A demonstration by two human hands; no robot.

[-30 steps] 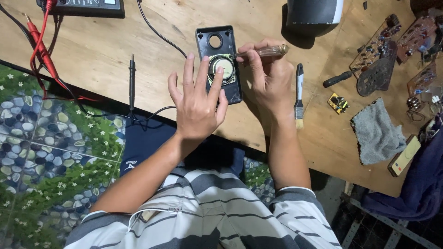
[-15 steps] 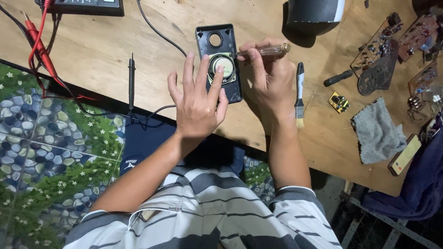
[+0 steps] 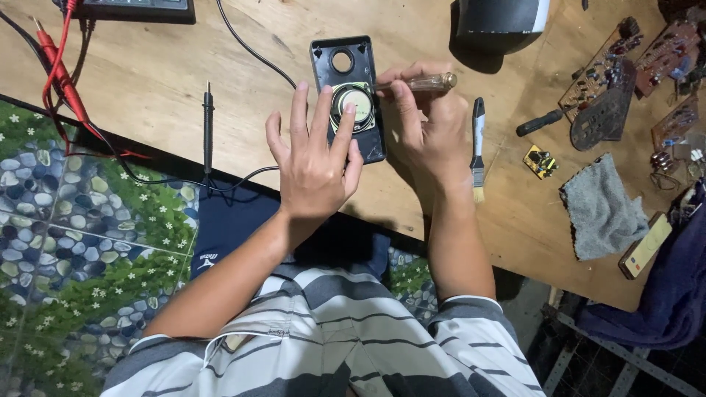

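A black plastic speaker panel lies on the wooden table, with a round speaker driver seated in it. My left hand rests flat on the panel, its fingertips pressing on the driver. My right hand grips a screwdriver with a clear amber handle, its tip pointed at the driver's right edge.
A small paintbrush lies right of my right hand. A black test probe and red leads lie at left. Circuit boards, a grey rag and a black box sit at right and top.
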